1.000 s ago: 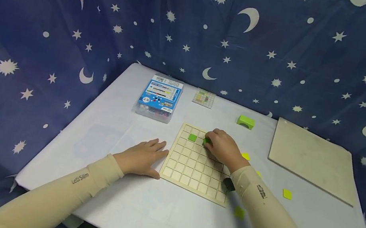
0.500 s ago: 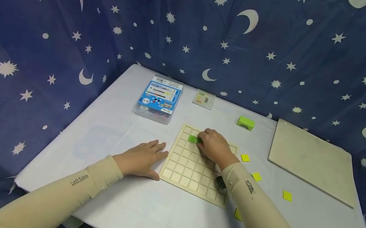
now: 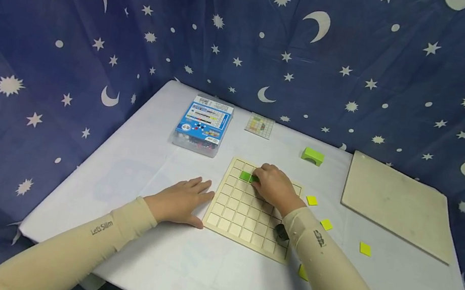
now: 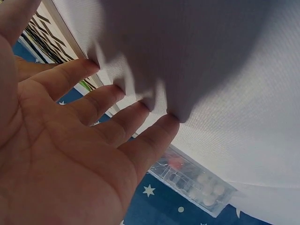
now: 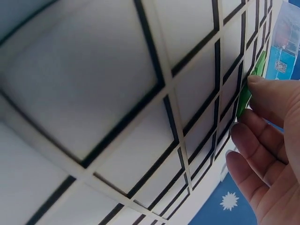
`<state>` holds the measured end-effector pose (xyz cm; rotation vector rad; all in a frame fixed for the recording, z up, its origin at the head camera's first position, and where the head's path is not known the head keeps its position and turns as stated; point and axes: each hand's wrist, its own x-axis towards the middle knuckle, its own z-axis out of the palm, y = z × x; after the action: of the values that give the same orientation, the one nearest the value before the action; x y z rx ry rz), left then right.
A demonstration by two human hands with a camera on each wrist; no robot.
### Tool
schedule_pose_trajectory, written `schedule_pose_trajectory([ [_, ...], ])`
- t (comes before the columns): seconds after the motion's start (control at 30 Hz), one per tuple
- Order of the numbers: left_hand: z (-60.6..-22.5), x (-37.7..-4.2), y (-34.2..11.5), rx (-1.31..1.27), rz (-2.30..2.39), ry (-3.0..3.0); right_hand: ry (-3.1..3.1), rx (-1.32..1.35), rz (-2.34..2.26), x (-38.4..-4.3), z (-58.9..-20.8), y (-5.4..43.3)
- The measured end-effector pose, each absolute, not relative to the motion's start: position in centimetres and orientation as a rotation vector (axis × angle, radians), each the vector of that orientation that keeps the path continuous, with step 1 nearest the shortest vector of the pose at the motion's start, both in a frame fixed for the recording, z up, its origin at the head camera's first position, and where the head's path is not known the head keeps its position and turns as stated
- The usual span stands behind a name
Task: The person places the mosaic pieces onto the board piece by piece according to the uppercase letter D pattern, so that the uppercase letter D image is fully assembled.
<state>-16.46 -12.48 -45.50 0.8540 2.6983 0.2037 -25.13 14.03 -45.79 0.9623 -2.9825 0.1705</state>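
A wooden grid board (image 3: 226, 211) lies on the white table. One green square tile (image 3: 244, 176) sits in a cell near its far edge. My right hand (image 3: 274, 185) is over the far part of the board and pinches a second green tile (image 5: 243, 99) between thumb and fingers, right beside the first. In the head view the fingers cover most of that tile. With fingers spread, my left hand (image 3: 179, 201) rests on the tablecloth by the board's left edge; in the left wrist view its fingertips (image 4: 172, 117) press the cloth.
Yellow tiles (image 3: 327, 224) lie scattered right of the board, one partly behind the right sleeve. A green arch block (image 3: 312, 156), a small pattern card (image 3: 260, 125) and a clear plastic box with a blue label (image 3: 204, 122) stand farther back. A beige panel (image 3: 398, 203) lies at right.
My right hand has moved left over the board, carrying the green tile up to the first one, then hardly moves in the last half second. The left hand stays in place.
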Motion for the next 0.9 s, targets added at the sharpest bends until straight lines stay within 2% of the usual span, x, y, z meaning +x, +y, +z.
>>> schedule_pose_trajectory([
  [0.27, -45.4, -16.4, -11.8, 0.862, 0.219, 2.677, -2.983, 0.857, 0.255, -23.9, -45.2, 17.9],
  [0.57, -45.5, -16.4, -12.3, 0.863, 0.236, 2.692, -3.171, 0.299, 0.284, -19.1, -43.3, 30.2],
  [0.77, -45.6, -16.5, -12.4, 0.898, 0.244, 2.69, -3.228, 0.153, 0.289, -15.5, -44.0, 36.2],
  [0.9, -45.3, -16.5, -12.1, 0.902, 0.263, 2.675, -3.259, 0.09, 0.299, -13.5, -44.7, 38.4],
])
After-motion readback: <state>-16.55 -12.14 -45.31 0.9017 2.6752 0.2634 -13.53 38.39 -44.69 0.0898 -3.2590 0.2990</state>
